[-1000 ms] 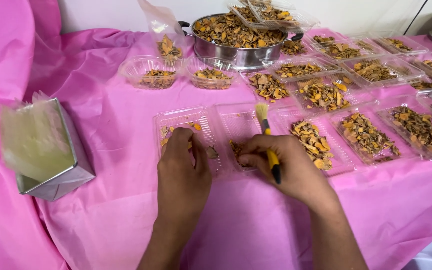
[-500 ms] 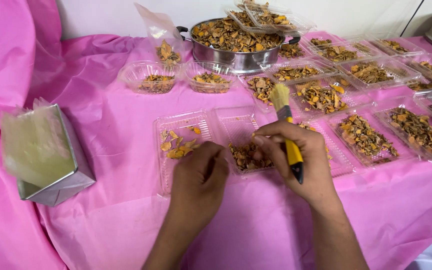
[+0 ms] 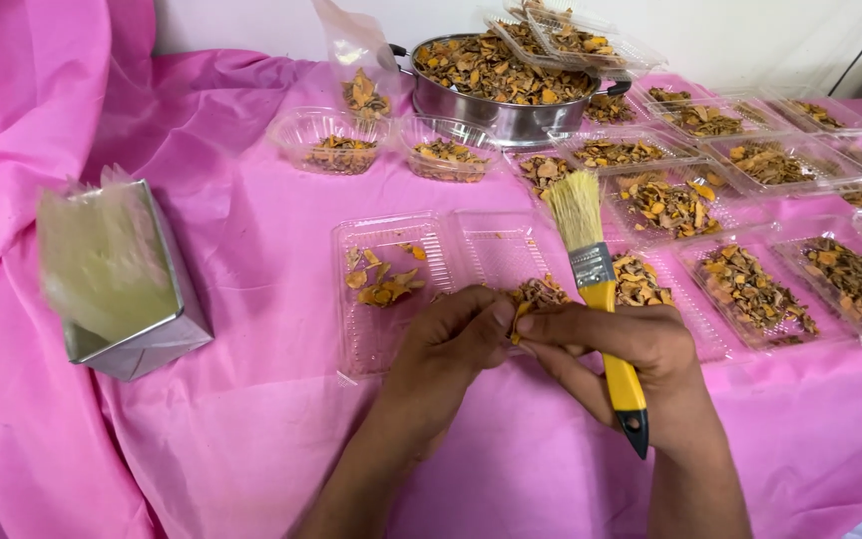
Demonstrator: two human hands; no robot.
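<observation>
Head view, clear hinged tray (image 3: 391, 299) (open), silver carton (image 3: 122, 284) left, pink cloth (image 3: 241, 439)

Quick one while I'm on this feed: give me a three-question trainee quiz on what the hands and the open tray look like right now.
1. True or false: the right hand holds a yellow-handled brush with its bristles pointing up and away from the person.
2. Which half of the open clear hinged tray holds loose dried orange-yellow pieces? A) the left half B) the right half C) neither
3. Fill in: the fingertips of the left hand and the right hand meet on a small ____ piece.

Key
1. True.
2. A; the right half looks almost bare.
3. Yellow; it is pinched between both hands, just in front of the tray.
</observation>
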